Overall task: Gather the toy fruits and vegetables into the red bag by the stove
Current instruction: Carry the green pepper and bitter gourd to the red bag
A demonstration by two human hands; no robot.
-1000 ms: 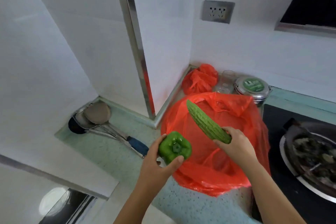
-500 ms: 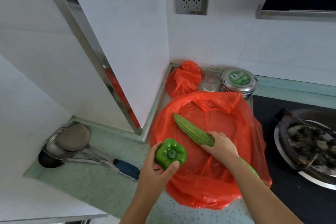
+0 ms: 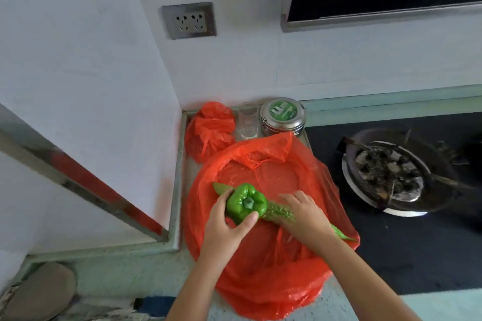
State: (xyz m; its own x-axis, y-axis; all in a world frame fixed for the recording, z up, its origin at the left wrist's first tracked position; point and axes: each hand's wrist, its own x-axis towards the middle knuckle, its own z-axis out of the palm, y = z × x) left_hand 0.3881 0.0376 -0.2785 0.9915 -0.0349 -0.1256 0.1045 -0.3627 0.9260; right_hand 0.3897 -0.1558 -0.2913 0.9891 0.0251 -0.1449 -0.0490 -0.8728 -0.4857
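Note:
An open red plastic bag (image 3: 273, 281) sits on the counter just left of the black stove. My left hand (image 3: 227, 229) grips a green toy bell pepper (image 3: 246, 203) over the bag's mouth. My right hand (image 3: 305, 216) is closed on a bumpy green toy bitter gourd (image 3: 280, 212), which lies low across the bag opening. The pepper hides the gourd's middle; one pointed tip (image 3: 219, 187) shows to its left and the other end sticks out over the bag's right rim.
A tied red bag (image 3: 211, 130), a clear glass (image 3: 247, 122) and a steel tin with a green lid (image 3: 283, 116) stand behind the open bag. A dirty wok (image 3: 391, 174) sits on the stove (image 3: 391, 255). Ladles (image 3: 39, 292) lie bottom left. A wall corner stands left.
Both hands have moved down and together over the bag. The pepper is now in front of the gourd, and the gourd has sunk lower into the opening.

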